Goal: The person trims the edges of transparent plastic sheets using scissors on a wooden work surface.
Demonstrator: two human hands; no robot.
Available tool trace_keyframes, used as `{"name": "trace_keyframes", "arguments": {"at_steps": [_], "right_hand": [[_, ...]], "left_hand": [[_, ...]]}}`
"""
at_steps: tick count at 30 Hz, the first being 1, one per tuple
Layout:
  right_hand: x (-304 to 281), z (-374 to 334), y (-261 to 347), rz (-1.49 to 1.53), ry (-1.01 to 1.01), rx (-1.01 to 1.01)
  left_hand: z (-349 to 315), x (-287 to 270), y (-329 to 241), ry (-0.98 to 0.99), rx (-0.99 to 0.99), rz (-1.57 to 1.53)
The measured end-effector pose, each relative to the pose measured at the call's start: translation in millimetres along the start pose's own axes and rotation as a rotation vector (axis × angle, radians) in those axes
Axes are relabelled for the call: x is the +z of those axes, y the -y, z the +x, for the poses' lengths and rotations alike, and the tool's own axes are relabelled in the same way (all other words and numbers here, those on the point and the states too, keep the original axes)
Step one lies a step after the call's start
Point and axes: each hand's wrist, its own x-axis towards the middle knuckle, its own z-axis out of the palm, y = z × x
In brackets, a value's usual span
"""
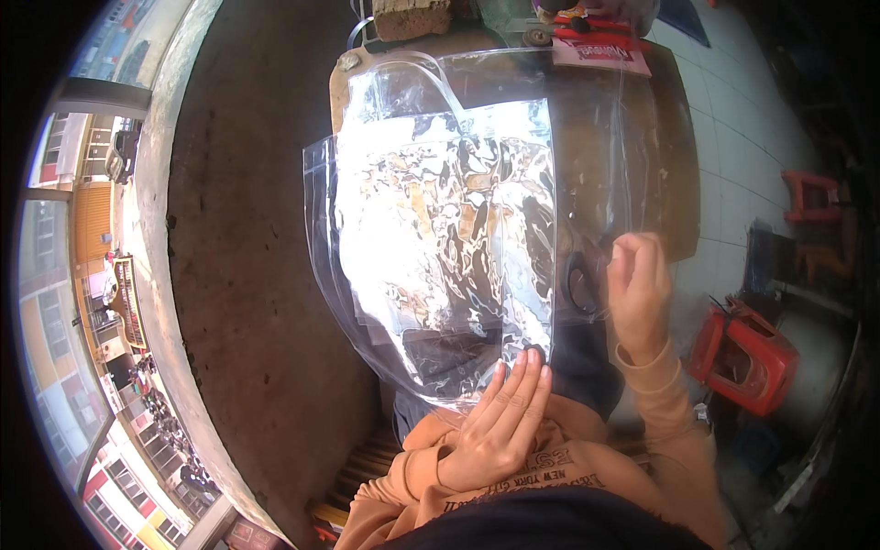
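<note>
A shiny, transparent plastic sheet (440, 229) lies in layers over a brown table (678, 183), its near edge hanging toward my lap. My left hand (500, 431) rests flat on the near right corner of the sheet, fingers stretched out side by side. A small dark spot shows at its fingertips; I cannot tell what it is. My right hand (639, 291) is raised just right of the sheet with its fingers curled closed. Whatever they may pinch is hidden. Between the sheet and this hand, a dark loop (579, 280) like a scissor handle shows through clear plastic.
A brick (411, 18) and a red and white packet (600, 55) lie at the table's far side. Another person's hand (632, 11) shows at the top edge. Red plastic stools (747, 357) stand on the tiled floor at right. A wall and windows border the left.
</note>
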Motion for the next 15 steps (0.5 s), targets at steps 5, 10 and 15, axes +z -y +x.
{"name": "trace_keyframes", "arguments": {"at_steps": [5,10,15], "right_hand": [[-29.3,8.7,3.9,0.256,0.123,0.219],[-19.0,-18.6,35.5,0.688,0.396,0.279],[-13.7,-27.3,38.1,0.806,0.413,0.394]], "left_hand": [[8.8,6.0,7.0,-0.139,-0.005,-0.027],[8.3,10.6,11.4,-0.055,0.037,-0.021],[10.8,10.7,7.8,0.007,0.041,-0.069]]}}
